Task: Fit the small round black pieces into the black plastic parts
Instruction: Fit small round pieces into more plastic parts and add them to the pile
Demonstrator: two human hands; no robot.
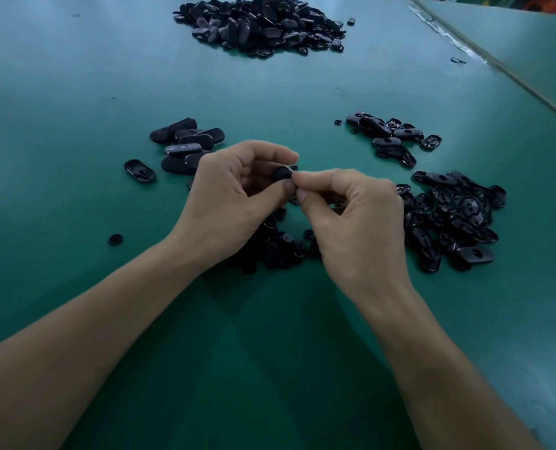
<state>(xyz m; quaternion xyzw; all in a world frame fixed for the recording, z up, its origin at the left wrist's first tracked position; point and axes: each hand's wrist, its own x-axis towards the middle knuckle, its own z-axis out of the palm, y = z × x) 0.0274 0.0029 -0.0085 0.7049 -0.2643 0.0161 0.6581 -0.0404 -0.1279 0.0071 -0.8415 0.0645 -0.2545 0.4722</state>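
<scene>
Two bare forearms reach in from the near edge over the green surface (75, 157), and the hands meet at the centre. The left hand (234, 193) has its fingers curled narrow, thumb and forefinger gripping a black plastic part (281, 174) held just above the surface. The right hand (354, 219) is curled too, its thumb and forefinger pinched tight at the right end of that same part. Whether a round piece sits between them is hidden.

Under both hands lies a heap of small round black pieces (276, 248), and one stray round piece (115, 239) lies well apart to the left. Right of the hands is a loose pile of hollow parts (455, 222), many with the open side up. Left and a little farther is a cluster of oval parts (185, 144), mostly with the smooth side up, and a single open part (139, 170) lies just beside it. Farther right is a smaller group of parts (387, 134). At the far edge is a large heap of parts (260, 24).
</scene>
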